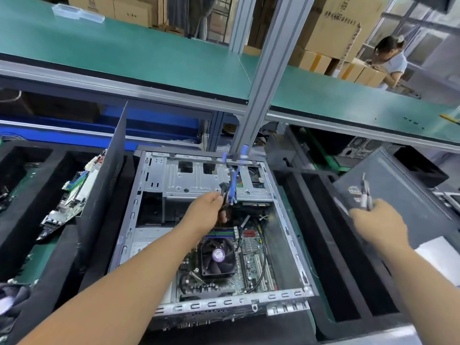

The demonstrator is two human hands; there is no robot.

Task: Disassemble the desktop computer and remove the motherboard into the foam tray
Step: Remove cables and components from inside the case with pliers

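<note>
1. Open computer case (pixel 149 220) lies flat, long axis running away from you; motherboard (pixel 251 260) still seated in its near-right part, fan (pixel 218 256) facing up.
2. Your left hand (pixel 207 211), over the case's middle, pinches a cable bundle (pixel 230 192) rising toward the drive cage (pixel 194 180).
3. Your right hand (pixel 378 220), right of the case, grips pliers (pixel 366 192), tips pointing up and away.
4. Foam tray (pixel 321 245) sits just right of the case.

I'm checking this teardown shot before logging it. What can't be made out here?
- Head view: the motherboard under the fan and the left forearm is hidden.
- Whether the cables held by the left hand are unplugged: their ends are too small and blurred.
- The tool in the right hand: its handles are hidden by the fingers.
- The foam tray on the right: its near end is cut off by the frame edge.
</note>
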